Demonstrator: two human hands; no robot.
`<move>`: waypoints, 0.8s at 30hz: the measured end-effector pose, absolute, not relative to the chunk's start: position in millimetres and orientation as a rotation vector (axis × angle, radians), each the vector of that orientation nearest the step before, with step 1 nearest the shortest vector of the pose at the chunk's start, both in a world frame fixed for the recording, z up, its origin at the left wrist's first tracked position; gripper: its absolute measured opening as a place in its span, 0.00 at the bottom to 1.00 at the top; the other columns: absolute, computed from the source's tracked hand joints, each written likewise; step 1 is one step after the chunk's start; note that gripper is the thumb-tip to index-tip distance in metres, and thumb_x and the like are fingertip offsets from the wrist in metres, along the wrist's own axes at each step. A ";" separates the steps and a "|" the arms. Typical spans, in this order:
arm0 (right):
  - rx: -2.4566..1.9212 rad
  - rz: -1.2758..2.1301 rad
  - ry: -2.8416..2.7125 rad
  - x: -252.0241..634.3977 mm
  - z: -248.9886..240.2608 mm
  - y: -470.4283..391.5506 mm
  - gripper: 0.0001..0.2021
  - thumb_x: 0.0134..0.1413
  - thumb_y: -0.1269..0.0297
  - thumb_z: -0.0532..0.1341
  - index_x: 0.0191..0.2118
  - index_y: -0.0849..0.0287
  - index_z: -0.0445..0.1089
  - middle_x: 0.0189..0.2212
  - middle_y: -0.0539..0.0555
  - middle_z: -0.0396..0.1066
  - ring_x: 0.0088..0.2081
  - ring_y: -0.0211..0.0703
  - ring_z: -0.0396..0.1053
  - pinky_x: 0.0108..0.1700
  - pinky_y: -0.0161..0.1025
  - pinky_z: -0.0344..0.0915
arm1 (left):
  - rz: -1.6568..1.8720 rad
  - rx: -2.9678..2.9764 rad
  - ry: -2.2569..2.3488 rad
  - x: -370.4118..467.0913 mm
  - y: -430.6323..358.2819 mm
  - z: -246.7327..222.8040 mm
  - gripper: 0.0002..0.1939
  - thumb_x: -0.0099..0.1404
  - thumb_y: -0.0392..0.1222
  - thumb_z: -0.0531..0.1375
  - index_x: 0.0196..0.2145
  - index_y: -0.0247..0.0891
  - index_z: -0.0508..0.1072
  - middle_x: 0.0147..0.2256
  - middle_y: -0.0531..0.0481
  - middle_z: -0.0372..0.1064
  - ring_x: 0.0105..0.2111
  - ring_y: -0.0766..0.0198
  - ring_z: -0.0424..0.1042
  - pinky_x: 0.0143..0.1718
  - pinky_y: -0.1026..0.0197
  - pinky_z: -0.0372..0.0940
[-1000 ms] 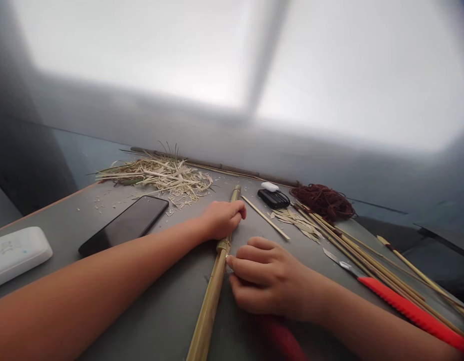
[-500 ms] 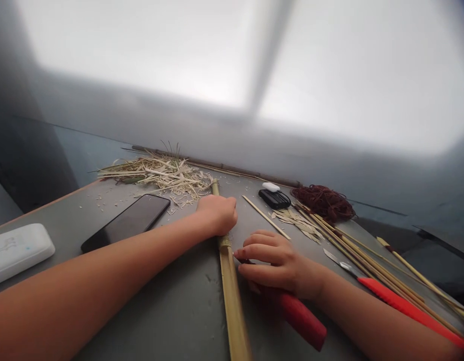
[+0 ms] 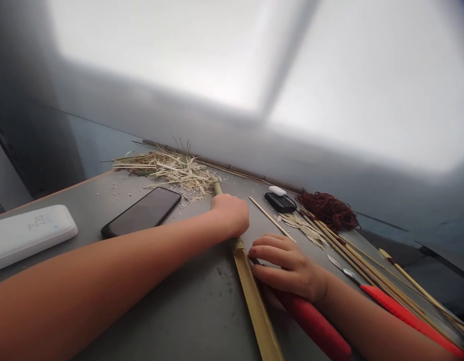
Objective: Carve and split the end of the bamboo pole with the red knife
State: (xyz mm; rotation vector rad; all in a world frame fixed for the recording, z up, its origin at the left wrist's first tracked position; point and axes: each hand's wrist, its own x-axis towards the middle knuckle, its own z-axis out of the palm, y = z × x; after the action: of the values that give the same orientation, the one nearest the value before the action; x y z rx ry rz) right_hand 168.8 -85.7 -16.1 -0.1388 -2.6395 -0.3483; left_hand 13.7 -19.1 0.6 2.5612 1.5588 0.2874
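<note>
Bamboo [image 3: 255, 296] lower centre: our left hand [image 3: 231, 215] clamps it, our right hand [image 3: 290, 265] grips a red handle [image 3: 316, 326]; table edge [image 3: 74, 187] slants mid-left

Two red-handled tools [image 3: 312, 321] [image 3: 405, 315], one phone [image 3: 144, 211]

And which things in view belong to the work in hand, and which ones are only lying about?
In use, it seems:
- bamboo pole, under the left hand
- red-handled tool, in the right hand

Apparently just lying about:
- phone
- white device
- brown yarn
- thin sticks
- bright red knife
- heap of shavings
</note>
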 end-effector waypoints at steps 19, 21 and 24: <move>-0.615 -0.127 -2.072 174.3 -23.7 -80.3 0.04 0.58 0.68 0.60 0.39 0.52 0.68 0.38 0.56 0.70 0.35 0.46 0.71 0.36 0.43 0.71 | 0.850 1.055 0.954 11.3 13.6 4.3 0.07 0.59 0.37 0.61 0.33 0.35 0.65 0.25 0.52 0.64 0.19 0.73 0.62 0.21 0.69 0.60; -0.659 -0.071 -2.031 175.0 -21.5 -82.0 0.05 0.62 0.61 0.57 0.41 0.52 0.68 0.37 0.57 0.70 0.36 0.48 0.71 0.38 0.46 0.71 | 0.919 1.048 0.975 10.9 15.0 3.9 0.09 0.58 0.38 0.63 0.31 0.36 0.64 0.23 0.54 0.63 0.19 0.72 0.62 0.21 0.68 0.59; -0.676 -0.028 -2.010 176.9 -19.6 -82.3 0.10 0.65 0.55 0.53 0.45 0.50 0.68 0.38 0.57 0.70 0.39 0.50 0.72 0.39 0.47 0.71 | 0.996 1.033 0.996 9.9 16.0 6.3 0.10 0.57 0.38 0.64 0.31 0.36 0.64 0.24 0.54 0.64 0.20 0.72 0.63 0.22 0.67 0.61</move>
State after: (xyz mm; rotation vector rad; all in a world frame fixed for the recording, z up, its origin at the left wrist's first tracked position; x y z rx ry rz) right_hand 176.9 -82.3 -19.6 -0.6761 -2.0096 -0.0279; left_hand 9.9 16.0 6.3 1.0326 0.9961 0.9958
